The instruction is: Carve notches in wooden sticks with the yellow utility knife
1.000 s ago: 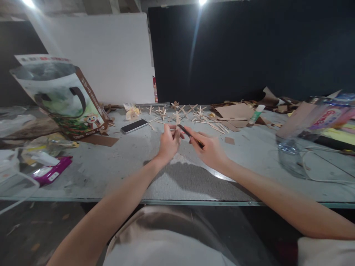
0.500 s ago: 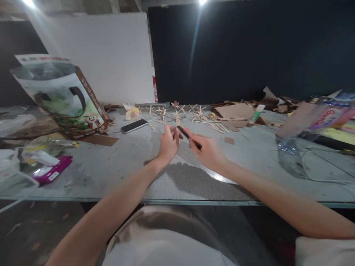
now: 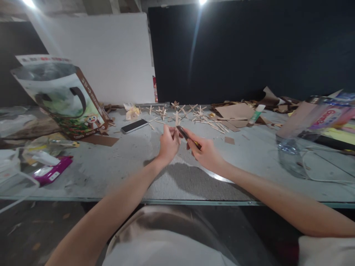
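Note:
My left hand (image 3: 168,144) is closed in a pinch on a small wooden stick piece (image 3: 176,122), held upright above the table. My right hand (image 3: 205,152) is wrapped round a dark slim knife-like tool (image 3: 186,135) with a yellow mark, its tip pointing at the stick by my left fingers. The two hands almost touch over the grey table (image 3: 133,162). Just behind them lies a scatter of several crossed wooden stick shapes (image 3: 191,112).
A phone (image 3: 134,126) lies left of the sticks. A printed box (image 3: 65,99) leans at the left, with a magenta packet (image 3: 51,173) near the edge. Cardboard scraps (image 3: 235,111), a glue stick (image 3: 256,113) and a clear jar (image 3: 302,144) sit to the right.
My right hand has drawn slightly closer to the left and turned the tool, showing a yellow mark. The left hand has held its place.

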Tool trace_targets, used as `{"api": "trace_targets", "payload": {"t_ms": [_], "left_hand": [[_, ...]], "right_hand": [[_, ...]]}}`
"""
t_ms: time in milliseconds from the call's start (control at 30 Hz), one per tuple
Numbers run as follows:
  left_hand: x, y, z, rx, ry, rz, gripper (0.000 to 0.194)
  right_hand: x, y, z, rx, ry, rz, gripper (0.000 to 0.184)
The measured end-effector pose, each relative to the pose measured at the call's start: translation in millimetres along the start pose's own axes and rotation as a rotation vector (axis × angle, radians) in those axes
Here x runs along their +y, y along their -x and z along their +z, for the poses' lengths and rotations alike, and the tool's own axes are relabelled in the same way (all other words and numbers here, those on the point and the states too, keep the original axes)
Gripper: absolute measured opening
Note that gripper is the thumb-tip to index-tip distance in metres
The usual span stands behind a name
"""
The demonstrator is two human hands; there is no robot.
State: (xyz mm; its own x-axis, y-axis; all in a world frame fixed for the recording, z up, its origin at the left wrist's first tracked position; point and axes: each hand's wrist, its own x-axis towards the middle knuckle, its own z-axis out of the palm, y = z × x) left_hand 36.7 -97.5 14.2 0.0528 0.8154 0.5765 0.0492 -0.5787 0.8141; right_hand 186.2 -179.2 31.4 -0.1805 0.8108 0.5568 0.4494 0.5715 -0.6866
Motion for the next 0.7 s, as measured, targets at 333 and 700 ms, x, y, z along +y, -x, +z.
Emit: {"api": "trace_targets", "payload": {"t_ms": [333,700], "left_hand": [[-1.0,4.2,4.4,0.051,-0.036,-0.061,0.030],[-2.2,3.8,7.0,0.063,-0.004,-0.060,0.030]], "right_hand": [[8.2,2.5,16.6,-0.024,-0.400,0.206,0.057],[-1.1,4.0,17.5,-0.028,-0.492,0.262,0.060]]}}
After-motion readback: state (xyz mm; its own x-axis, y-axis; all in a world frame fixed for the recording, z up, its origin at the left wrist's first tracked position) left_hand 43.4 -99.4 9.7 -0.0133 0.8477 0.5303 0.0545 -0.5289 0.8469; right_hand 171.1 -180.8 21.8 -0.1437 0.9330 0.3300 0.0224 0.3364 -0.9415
